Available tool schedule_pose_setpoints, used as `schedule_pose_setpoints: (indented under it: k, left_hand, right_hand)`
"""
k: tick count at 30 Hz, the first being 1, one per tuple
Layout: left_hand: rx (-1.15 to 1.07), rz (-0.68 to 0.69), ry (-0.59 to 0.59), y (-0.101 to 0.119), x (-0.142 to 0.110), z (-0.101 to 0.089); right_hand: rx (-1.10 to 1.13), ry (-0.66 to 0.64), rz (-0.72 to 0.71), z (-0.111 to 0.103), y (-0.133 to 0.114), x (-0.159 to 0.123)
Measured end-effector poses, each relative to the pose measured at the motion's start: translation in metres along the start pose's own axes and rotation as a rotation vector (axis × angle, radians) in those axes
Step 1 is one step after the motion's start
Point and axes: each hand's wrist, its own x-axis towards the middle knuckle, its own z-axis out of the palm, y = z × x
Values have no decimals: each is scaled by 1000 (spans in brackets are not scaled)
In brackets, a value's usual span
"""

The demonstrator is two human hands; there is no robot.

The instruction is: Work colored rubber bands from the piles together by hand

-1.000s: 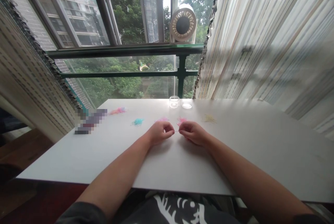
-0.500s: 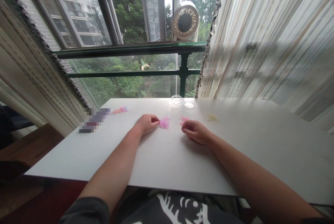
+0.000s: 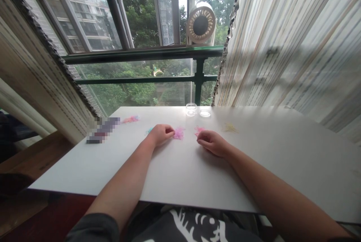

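Observation:
My left hand (image 3: pixel 161 134) is closed in a pinch, its fingertips at the left edge of a pile of thin purple strands (image 3: pixel 179 133) that look like small rubber bands. Just behind the left fingers, a bit of a turquoise pile (image 3: pixel 149 131) shows; the rest is hidden. My right hand (image 3: pixel 211 142) rests on the table, fingers curled and thumb against them, in front of a pink-red pile (image 3: pixel 199 130) that it partly covers. Whatever either hand holds is too small or hidden to make out. To the right lies a yellow pile (image 3: pixel 230 127).
A clear round jar (image 3: pixel 191 109) and its clear lid (image 3: pixel 204 113) sit at the back of the white table (image 3: pixel 180 178). A mixed-colour pile (image 3: pixel 131 119) and a blurred-out dark object (image 3: pixel 103 130) lie on the left. Behind are a fan (image 3: pixel 201 23) and a railing (image 3: pixel 146 55).
The view has shifted very slightly. My left hand is a touch further right against the purple pile, and more of the turquoise pile shows. The right hand looks the same.

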Motion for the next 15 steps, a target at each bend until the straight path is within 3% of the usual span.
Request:
schedule_pose_setpoints:
  k: [6, 15]
  left_hand:
    - [-22, -18, 45, 1, 0, -3]
    - [-117, -175, 291, -12, 3, -18]
  right_hand:
    - [6, -2, 13, -1, 0, 0]
    - [-9, 4, 10, -2, 1, 0]
